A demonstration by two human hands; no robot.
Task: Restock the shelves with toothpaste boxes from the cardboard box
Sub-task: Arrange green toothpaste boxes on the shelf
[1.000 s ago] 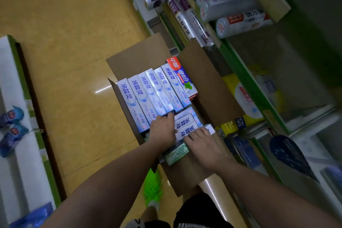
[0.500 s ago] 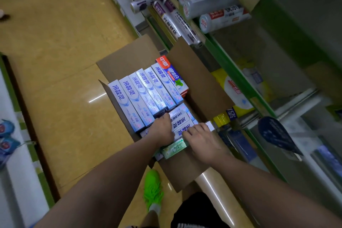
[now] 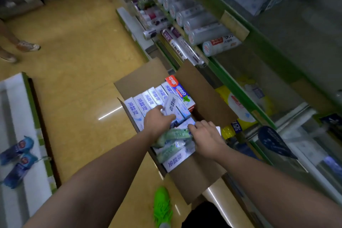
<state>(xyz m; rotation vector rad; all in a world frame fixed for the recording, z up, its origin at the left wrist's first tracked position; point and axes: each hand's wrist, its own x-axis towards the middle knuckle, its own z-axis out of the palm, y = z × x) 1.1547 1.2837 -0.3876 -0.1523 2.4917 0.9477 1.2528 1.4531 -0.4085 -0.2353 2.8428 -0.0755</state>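
Note:
An open cardboard box (image 3: 201, 90) stands on the floor, packed with several white-and-blue toothpaste boxes (image 3: 140, 106) and one red-topped box (image 3: 177, 89) at its far end. My left hand (image 3: 158, 121) grips a white-and-blue toothpaste box (image 3: 171, 105) that is tilted up out of the row. My right hand (image 3: 205, 136) reaches into the near part of the box, its fingers curled on a green toothpaste box (image 3: 174, 134). More green and white boxes (image 3: 174, 159) lie below it.
Green-edged shelves (image 3: 240, 87) run along the right, holding rolls of plastic wrap (image 3: 220, 44) above and yellow packs (image 3: 238, 105) lower down. A white low shelf (image 3: 16, 116) with blue packs sits at left. Another person's feet (image 3: 27, 46) stand far left. My green shoe (image 3: 162, 207) is below.
My left hand has lifted one white-and-blue box up out of the stack. My right hand shifted onto the green box, and more green boxes now show.

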